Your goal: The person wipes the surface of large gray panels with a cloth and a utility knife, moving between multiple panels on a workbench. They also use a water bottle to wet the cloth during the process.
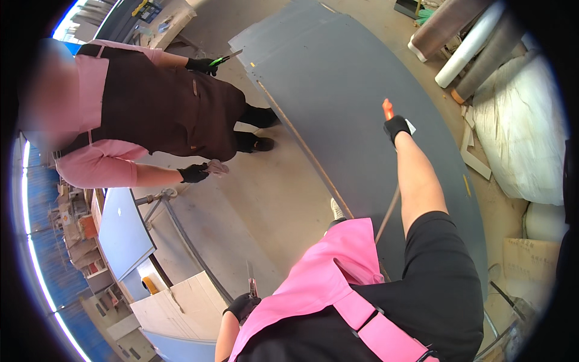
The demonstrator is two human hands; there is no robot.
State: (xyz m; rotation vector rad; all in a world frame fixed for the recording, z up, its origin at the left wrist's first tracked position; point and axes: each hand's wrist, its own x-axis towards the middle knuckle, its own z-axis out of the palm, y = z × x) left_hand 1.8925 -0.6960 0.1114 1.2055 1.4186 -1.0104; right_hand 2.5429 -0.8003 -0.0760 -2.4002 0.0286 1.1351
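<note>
My left hand (243, 306), in a black glove, is low in the view beside the pink apron, closed on a knife (252, 285) whose blade points up the picture. My right hand (397, 128), also in a black glove, reaches out over the large grey sheet (344, 104) and holds an orange-handled tool (387, 109). A small white piece (410, 127) shows at the other side of that hand; whether it belongs to the tool, I cannot tell. Along the sheet's near-left edge lies a thin brown strip (305, 147). A yellow piece (467, 185) lies near the right edge.
A co-worker in a dark apron (154, 99) stands across at left, holding a green-handled knife (219, 60) and a crumpled cloth (218, 168). Blue-white panels (124, 231) and a tape roll (149, 285) are at lower left. Long rolls (470, 45) and a plastic-wrapped bundle (520, 131) stand at right.
</note>
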